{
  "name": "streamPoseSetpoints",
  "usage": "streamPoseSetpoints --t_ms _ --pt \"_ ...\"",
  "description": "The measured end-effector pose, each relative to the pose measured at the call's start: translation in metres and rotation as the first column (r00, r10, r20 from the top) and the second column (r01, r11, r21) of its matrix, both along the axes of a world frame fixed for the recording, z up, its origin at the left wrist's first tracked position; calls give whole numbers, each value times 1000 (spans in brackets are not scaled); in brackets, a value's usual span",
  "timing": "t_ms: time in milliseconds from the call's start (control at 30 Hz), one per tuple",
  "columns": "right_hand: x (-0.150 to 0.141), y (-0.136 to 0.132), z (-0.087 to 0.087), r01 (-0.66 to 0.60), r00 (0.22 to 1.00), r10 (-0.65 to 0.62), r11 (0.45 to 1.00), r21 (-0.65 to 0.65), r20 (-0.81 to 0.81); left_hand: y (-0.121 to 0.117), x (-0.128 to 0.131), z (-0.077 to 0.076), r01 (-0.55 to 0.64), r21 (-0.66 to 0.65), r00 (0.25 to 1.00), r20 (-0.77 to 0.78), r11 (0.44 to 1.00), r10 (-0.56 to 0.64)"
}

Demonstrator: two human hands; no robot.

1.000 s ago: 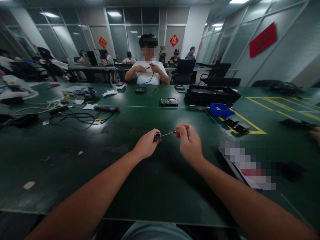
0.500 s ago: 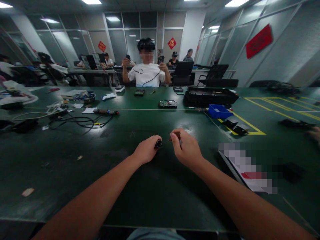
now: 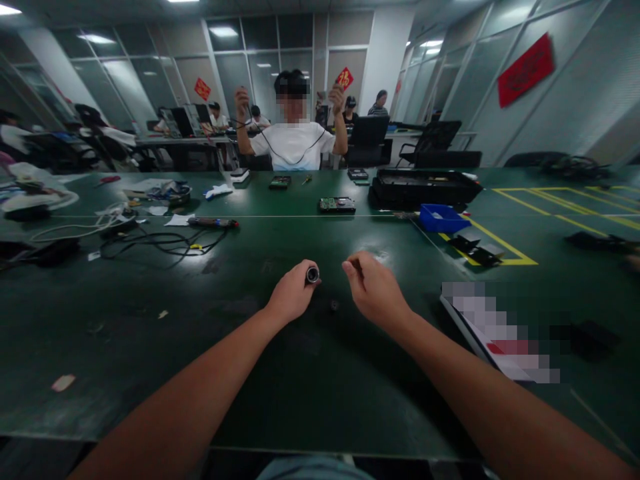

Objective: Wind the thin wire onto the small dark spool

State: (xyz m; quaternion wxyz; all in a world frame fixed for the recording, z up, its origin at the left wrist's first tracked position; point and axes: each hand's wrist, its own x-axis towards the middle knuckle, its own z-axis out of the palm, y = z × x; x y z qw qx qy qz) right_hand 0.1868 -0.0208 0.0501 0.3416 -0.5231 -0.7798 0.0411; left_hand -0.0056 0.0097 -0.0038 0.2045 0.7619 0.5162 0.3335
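My left hand (image 3: 291, 288) is closed around a dark tube-like part (image 3: 313, 275) whose round open end faces me. A small dark piece (image 3: 334, 305) shows just below and between my hands; whether it lies on the table or is in the air I cannot tell. To the right, my right hand (image 3: 376, 285) is held with its fingers curled and the thumb against them, apart from the tube. What it grips, if anything, is hidden inside the fingers.
Papers (image 3: 495, 333) lie right of my right forearm. Farther off on the green table (image 3: 250, 407) are a circuit-board drive (image 3: 337, 205), a blue bin (image 3: 444, 218), a black tray (image 3: 425, 190) and tangled black cables (image 3: 155, 245). Opposite sits a person (image 3: 295, 143) holding up a cord.
The thin tool with a red part, held by my right hand at the tube's end, no longer shows. The tube's opening has turned towards me, and a small dark piece has appeared below it.
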Motion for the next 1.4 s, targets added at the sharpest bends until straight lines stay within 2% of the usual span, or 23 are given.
streamPoseSetpoints --t_ms 133,300,400,500,633,733,900,1033,1167,1400 --pt "-1 -2 -1 0 982 33 985 -173 188 0 -1 0 1 10 1000 17 1000 -1" --pt "0 -3 -7 45 902 142 909 -415 408 1 -1 -1 -2 -7 1000 19 1000 2" --pt "-2 -2 -9 19 872 207 891 -454 443 0 0 -1 4 -2 1000 13 1000 -4" --pt "-4 -2 -10 4 874 220 888 -459 432 0 1 -1 13 -6 1000 1 1000 -13" --pt "-6 -3 -11 -41 896 230 895 -445 381 -1 0 0 17 -7 1000 10 1000 -17" --pt "-7 -3 -12 -102 932 225 914 -393 283 -1 0 0 19 -8 1000 25 1000 -19" --pt "-7 -4 -12 -138 978 169 964 -226 124 -2 1 0 49 -17 998 49 999 -48" --pt "-7 -5 -13 -160 986 164 982 -102 31 -8 3 4 121 -14 992 41 993 -121" --pt "-9 -7 -12 -149 989 150 987 -56 8 -12 6 7 193 -51 979 73 980 -189" --pt "-9 -2 -19 -202 979 202 979 -1 42 -14 9 6 219 -45 972 93 975 -215"
